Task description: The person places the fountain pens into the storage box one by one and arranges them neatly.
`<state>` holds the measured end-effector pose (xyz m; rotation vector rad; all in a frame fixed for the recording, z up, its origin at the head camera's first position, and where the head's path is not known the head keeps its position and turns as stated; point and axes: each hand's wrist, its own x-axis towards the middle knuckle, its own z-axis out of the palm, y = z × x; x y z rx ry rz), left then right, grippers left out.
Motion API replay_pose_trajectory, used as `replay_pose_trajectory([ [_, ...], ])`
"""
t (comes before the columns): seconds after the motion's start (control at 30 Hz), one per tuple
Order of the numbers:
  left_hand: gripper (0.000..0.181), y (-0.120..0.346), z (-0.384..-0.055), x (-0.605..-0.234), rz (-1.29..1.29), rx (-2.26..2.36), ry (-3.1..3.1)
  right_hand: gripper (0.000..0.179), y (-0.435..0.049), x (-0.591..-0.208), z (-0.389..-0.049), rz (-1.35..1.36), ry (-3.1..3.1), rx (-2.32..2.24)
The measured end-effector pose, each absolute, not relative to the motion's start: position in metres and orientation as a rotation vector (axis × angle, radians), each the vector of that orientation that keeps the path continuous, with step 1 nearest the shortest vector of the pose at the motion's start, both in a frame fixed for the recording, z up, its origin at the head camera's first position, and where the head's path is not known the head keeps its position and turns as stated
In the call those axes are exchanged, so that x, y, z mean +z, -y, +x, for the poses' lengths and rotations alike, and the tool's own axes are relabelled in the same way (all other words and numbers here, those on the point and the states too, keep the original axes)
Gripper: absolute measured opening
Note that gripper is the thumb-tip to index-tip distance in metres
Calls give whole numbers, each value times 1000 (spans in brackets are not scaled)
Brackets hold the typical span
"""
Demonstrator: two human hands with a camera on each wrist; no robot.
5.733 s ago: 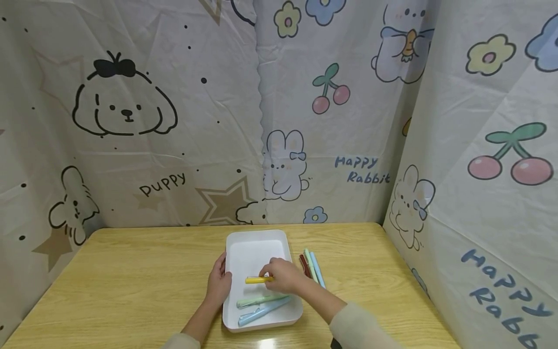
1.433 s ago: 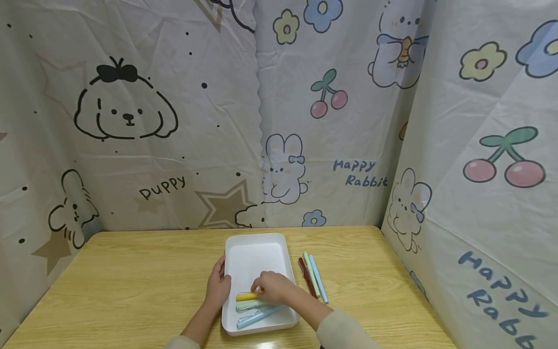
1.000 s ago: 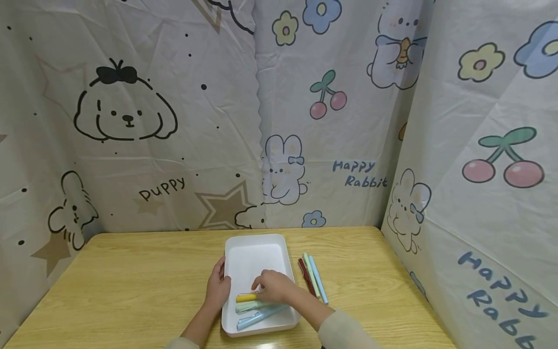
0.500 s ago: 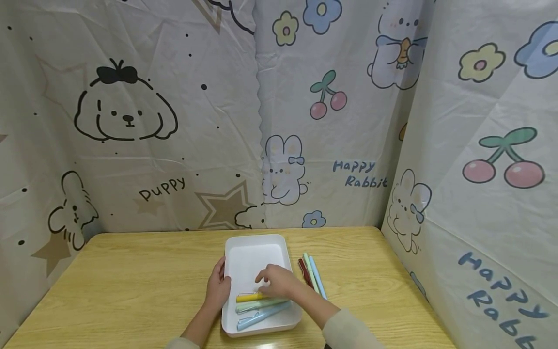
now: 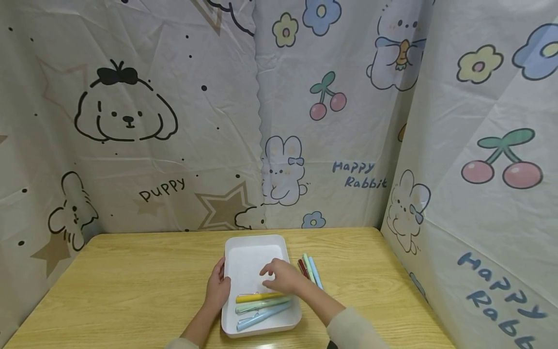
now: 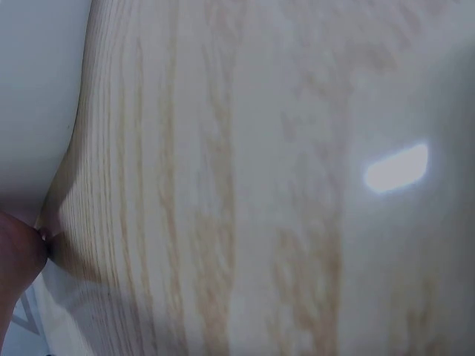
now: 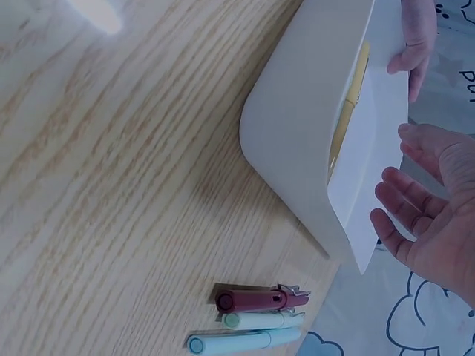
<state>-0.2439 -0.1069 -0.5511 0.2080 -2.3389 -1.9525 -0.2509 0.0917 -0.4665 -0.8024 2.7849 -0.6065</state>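
Lying in white tray (image 5: 250, 257): yellow pen (image 5: 255, 297), green pen (image 5: 260, 305), blue pen (image 5: 263, 316) | left hand (image 5: 218, 285) gripping its side | right hand (image 5: 282, 278) loose

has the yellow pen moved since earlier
Yes, nearer the head camera: in the white tray, the yellow pen now lies farther from the table's far edge, closer to the light green pen there.

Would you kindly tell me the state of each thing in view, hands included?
Left hand: gripping the tray's left side
Right hand: over the tray, holding nothing
White tray: upright on the table, three pens inside
Yellow pen: lying in the tray, unheld
Tray green pen: lying there, unheld
Tray blue pen: lying aslant, unheld
Dark red pen: on the table, apparently capped
Table green pen: likewise
Table blue pen: likewise
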Motion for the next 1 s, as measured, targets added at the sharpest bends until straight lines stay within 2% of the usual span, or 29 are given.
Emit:
replay_pose_trajectory([
  [1.0,61,106,-241,-547,210,-1962,2332,25,-120,-462,-259,-689,-2869,-757],
])
